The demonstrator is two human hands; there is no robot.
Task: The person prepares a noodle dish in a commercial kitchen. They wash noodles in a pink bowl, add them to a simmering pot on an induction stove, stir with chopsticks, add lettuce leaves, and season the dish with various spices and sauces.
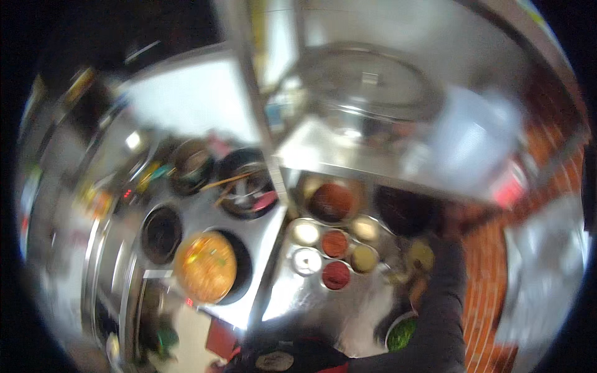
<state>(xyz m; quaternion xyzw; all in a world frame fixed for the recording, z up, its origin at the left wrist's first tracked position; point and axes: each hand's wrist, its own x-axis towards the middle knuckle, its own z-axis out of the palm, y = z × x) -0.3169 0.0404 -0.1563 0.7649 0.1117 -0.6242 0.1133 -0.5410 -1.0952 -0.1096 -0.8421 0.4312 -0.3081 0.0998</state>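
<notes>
My right arm, in a dark sleeve (440,298), reaches up the right side over the steel counter (308,305). Its hand is lost in blur near some yellowish and brown shapes, so its grip is unclear. Beside the sleeve is a bowl of chopped greens (402,333). Several round containers stand to its left, among them ones with red powder (336,275), orange-red powder (335,244), yellowish contents (364,259) and white contents (307,261). At the bottom edge, a small skin-toned patch may be part of my left hand (215,366), mostly cut off.
On the left worktop, a bowl of orange soup (207,268) sits by a dark round well (161,233). Behind it is a dark pan (247,186) with wooden sticks. A steel shelf (410,179) overhangs the containers, carrying a large round lidded pot (364,79). Orange tiled floor (485,298) lies right.
</notes>
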